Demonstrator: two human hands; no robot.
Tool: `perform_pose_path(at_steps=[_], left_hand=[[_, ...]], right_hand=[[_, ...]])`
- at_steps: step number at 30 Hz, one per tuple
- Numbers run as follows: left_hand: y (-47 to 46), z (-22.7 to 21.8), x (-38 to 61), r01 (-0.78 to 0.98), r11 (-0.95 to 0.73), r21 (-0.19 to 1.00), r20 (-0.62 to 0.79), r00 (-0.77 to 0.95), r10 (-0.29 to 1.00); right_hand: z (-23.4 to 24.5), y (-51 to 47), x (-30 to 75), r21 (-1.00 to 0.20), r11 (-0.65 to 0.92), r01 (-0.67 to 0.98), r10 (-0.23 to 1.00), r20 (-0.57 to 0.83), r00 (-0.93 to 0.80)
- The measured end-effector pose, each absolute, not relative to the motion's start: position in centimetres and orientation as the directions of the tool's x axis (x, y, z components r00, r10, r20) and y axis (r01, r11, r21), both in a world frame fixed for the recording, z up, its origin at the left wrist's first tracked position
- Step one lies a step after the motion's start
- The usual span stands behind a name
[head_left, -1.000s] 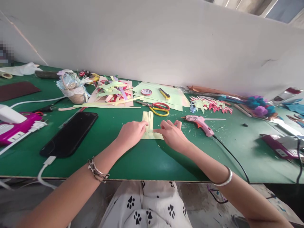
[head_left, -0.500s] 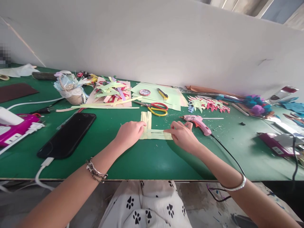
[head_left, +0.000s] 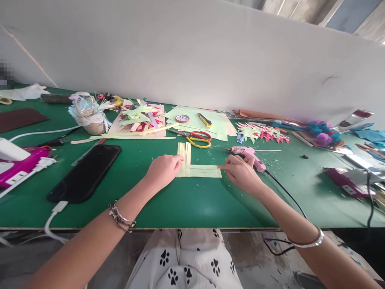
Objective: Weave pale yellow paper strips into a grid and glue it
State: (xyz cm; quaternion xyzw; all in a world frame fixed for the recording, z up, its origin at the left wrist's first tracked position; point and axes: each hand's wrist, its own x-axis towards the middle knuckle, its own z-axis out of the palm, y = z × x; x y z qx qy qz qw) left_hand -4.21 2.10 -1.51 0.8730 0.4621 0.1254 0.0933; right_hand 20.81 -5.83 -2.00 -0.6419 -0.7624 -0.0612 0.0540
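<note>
Pale yellow paper strips (head_left: 195, 167) lie crossed in an L shape on the green table (head_left: 186, 200). My left hand (head_left: 164, 169) rests with curled fingers on the corner where the upright and sideways strips meet, pressing them down. My right hand (head_left: 242, 173) pinches the right end of the sideways strips, fingers closed on the paper. A pink glue gun (head_left: 248, 154) lies just behind my right hand, its cord running off to the right.
Red-and-yellow scissors (head_left: 197, 138), a tape roll (head_left: 182, 118) and a yellow knife (head_left: 204, 119) lie on green sheets behind. Left are a black phone (head_left: 86, 171), a paper scrap pile (head_left: 141, 116) and a small basket (head_left: 90, 114). Folded pink-green paper pieces (head_left: 263, 132) lie at the right.
My right hand has slid rightward along the sideways strips, drawing them out longer to the right. My left hand has stayed on the crossing.
</note>
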Motion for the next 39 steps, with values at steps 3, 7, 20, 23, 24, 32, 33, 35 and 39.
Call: perform_pose_path(at_steps=[3,7,20,23,24,32,33,35,39], left_hand=[[2.1,-1.6,-4.2,0.78,-0.551,0.296,0.133,0.538,0.833],[2.2,-1.7,-4.2,0.774,-0.551,0.313,0.145,0.534,0.833],[1.2,-1.8,-5.9,0.788,-0.583,0.199,0.089,0.578,0.811],[0.9,-1.9,-5.7,0.784,-0.58,0.224,0.089,0.576,0.813],[0.8,-2.0,-5.5,0.782,-0.578,0.232,0.092,0.574,0.814],[0.3,-2.7,-4.8,0.792,-0.555,0.253,0.142,0.537,0.832],[0.2,-2.8,-4.8,0.794,-0.556,0.247,0.147,0.537,0.831],[0.2,-2.9,-4.8,0.793,-0.563,0.231,0.156,0.541,0.826],[0.1,-2.7,-4.7,0.802,-0.545,0.244,0.172,0.517,0.838]], right_hand=[[-2.0,-6.0,20.9,0.059,0.177,0.982,0.97,0.158,-0.184],[-2.1,-6.1,20.7,0.119,0.185,0.976,0.965,0.168,-0.203],[-1.6,-6.7,18.9,-0.159,0.251,0.955,0.939,0.281,-0.2],[-1.5,-5.5,16.8,-0.245,0.305,0.92,0.943,0.216,-0.255],[-1.5,-5.0,16.1,-0.267,0.317,0.91,0.944,0.18,-0.276],[-1.3,-2.0,12.9,-0.322,0.317,0.892,0.946,0.036,-0.323],[-1.3,-1.8,12.9,-0.328,0.316,0.89,0.946,0.031,-0.324],[-1.3,-1.7,13.0,-0.343,0.318,0.884,0.945,0.038,-0.325],[-1.5,-1.3,13.1,-0.442,0.287,0.85,0.954,0.057,-0.293]])
